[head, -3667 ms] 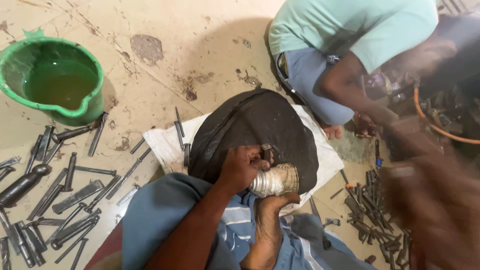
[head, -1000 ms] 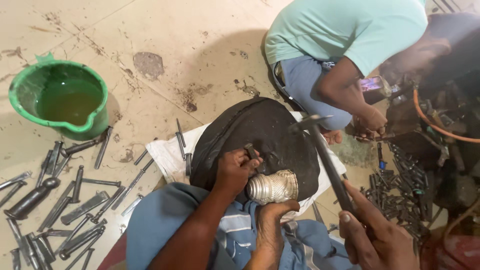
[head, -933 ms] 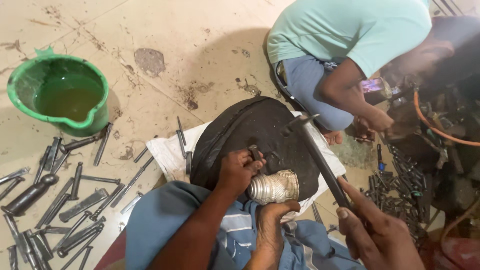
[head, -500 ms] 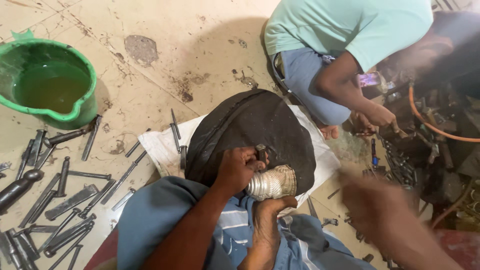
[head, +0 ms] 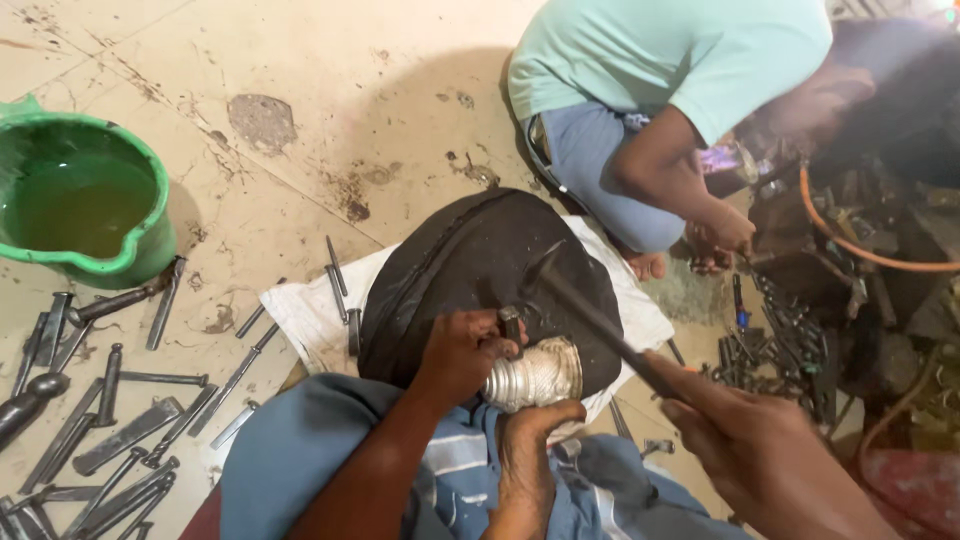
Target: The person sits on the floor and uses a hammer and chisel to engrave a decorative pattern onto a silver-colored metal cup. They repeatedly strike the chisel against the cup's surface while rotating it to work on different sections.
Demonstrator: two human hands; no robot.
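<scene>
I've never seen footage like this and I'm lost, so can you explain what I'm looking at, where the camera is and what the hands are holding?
There is no machine here, just a person working with bare hands. The single picture comes from a camera on that person's head, looking down at their lap.

The left hand grips a short dark punch and sets it on a ribbed silver piece. The right hand, at lower right, holds a hammer raised above the punch. What looks like a foot props the silver piece from below.

The piece rests on a black cushion, which lies on a white cloth on the floor. To the left are many metal tools and a green tub of liquid. Another person in a teal shirt crouches at the top right.
</scene>
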